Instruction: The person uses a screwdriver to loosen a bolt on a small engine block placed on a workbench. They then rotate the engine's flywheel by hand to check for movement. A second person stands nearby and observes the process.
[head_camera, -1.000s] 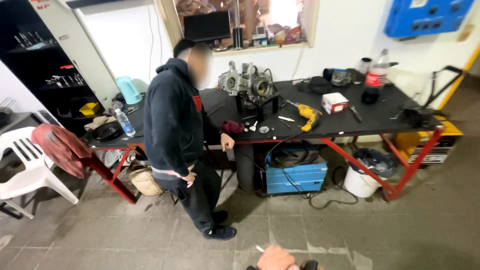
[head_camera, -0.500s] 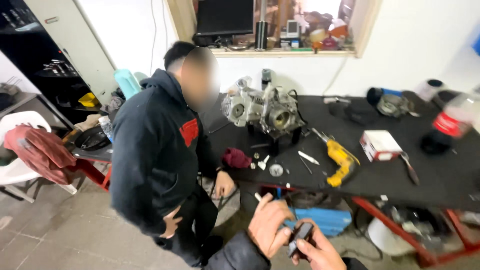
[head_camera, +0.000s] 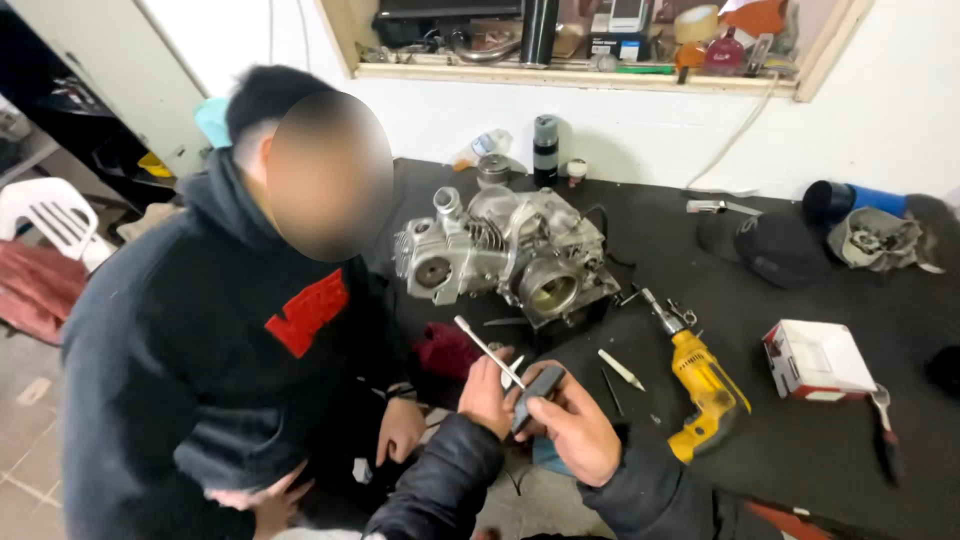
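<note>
One engine, one yellow drill, one white box, two cans.

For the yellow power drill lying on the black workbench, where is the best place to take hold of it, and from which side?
Grip the yellow power drill around its thick yellow body, behind the metal chuck. It lies flat on the black workbench, chuck pointing up-left toward the grey engine block and its rear end toward the near edge. Coming from above, at the near-edge side, likely suits best: the body is bare there, and the thin metal bits lie to its left.
</note>
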